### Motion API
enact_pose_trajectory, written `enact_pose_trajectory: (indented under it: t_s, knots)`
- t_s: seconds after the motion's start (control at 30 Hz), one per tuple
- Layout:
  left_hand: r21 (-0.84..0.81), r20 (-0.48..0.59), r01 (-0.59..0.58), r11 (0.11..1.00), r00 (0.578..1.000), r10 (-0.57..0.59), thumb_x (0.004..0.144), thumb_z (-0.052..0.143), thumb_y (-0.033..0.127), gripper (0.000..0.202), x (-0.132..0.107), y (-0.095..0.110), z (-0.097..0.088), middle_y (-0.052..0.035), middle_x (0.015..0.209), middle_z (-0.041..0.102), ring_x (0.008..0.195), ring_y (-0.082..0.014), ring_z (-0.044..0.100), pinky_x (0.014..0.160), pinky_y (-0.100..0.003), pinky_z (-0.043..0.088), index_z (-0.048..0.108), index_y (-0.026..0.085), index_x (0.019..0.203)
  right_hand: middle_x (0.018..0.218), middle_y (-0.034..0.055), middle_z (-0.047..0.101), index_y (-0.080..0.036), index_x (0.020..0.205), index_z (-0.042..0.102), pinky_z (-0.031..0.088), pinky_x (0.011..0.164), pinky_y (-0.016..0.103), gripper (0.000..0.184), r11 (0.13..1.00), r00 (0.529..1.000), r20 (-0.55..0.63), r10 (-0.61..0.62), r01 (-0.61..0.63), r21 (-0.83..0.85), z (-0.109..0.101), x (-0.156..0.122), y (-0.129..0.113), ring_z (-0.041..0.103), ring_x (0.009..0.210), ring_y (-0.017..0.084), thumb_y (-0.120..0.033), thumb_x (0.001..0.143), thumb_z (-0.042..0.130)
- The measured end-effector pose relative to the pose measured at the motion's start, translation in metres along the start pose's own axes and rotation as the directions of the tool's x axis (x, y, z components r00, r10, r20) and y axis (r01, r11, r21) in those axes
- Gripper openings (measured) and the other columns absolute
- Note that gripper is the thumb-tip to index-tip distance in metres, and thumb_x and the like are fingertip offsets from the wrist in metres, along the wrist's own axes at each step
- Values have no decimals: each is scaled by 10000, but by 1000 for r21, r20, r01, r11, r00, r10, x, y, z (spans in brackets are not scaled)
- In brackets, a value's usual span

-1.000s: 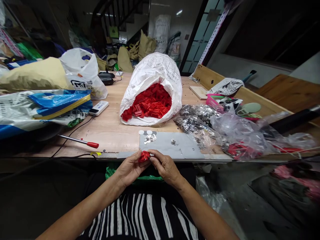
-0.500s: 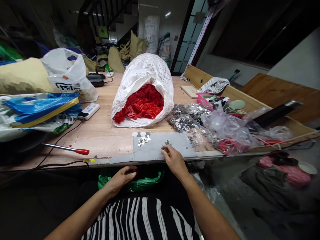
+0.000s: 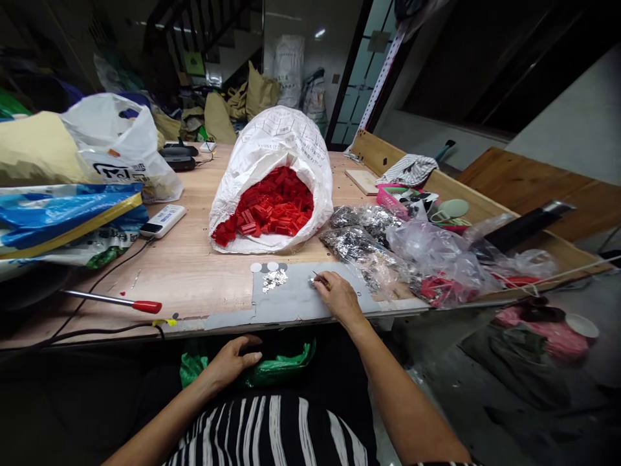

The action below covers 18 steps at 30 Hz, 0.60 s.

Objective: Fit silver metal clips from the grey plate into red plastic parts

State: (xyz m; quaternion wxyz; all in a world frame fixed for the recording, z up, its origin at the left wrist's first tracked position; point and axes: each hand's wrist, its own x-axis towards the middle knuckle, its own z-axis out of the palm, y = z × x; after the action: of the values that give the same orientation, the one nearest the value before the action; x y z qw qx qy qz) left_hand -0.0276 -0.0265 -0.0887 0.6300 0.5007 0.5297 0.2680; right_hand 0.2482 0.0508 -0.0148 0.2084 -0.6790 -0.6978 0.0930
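My right hand (image 3: 339, 299) is over the grey mat (image 3: 295, 303) at the table's front edge. Its fingers pinch a thin pointed tool (image 3: 321, 280), too small to make out fully. A few shiny bits lie at the tool's tip, partly hidden by the fingers. To the left on the mat is a small pile of silvery metal pieces (image 3: 275, 279). Below the table edge, my left hand (image 3: 231, 362) hovers by the green plastic bag (image 3: 279, 371) in my lap, thumb and fingers apart, with nothing visible in them.
Behind the mat, a white sack (image 3: 291, 136) lies open, full of red plastic parts (image 3: 276, 207). Clear bags of metal pieces (image 3: 361, 243) are on the right. A red-handled rod (image 3: 145, 306), a white power strip (image 3: 163, 221) and plastic bags (image 3: 121, 142) occupy the left.
The red piece at my left fingertips is out of sight, and that hand's thumb and fingers have parted. My right hand's tool has shifted slightly over the small bits. The view has tilted a little.
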Motion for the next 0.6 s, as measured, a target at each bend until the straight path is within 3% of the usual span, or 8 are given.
enact_pose_trajectory:
  t_s: [0.13,0.33,0.47,0.6]
  knots:
    - [-54,5,28,998,1000,-28,634,754,344,389,1,-5,-1,-138,1125,680,1139,-327,569,1025,-448,376,711,177,984,1038,24,661,-234,1033,631,442,808,275,215,979,997,7,-77,74,188,-3,4,1,613,918,163,-199,861,507]
    - [-70,20,38,997,999,-36,635,759,341,399,2,-5,1,-153,1128,675,1125,-324,581,1014,-440,391,705,159,986,1008,28,678,-220,978,636,448,799,292,185,987,999,-32,-18,23,161,-4,1,10,619,908,175,-188,843,512]
    - [-38,46,48,998,998,-46,631,758,336,364,-1,9,2,-134,1082,692,1078,-321,601,979,-435,411,711,176,955,979,30,674,-224,947,636,442,771,278,164,992,999,-40,-10,15,126,-7,-2,17,615,881,170,-202,851,505]
    - [39,194,33,999,980,-40,687,712,345,299,-11,34,1,-93,1008,707,1010,-285,612,916,-388,430,712,188,942,947,29,667,-219,906,638,424,747,269,137,997,998,-54,46,-42,64,-11,-3,22,607,856,169,-212,854,511]
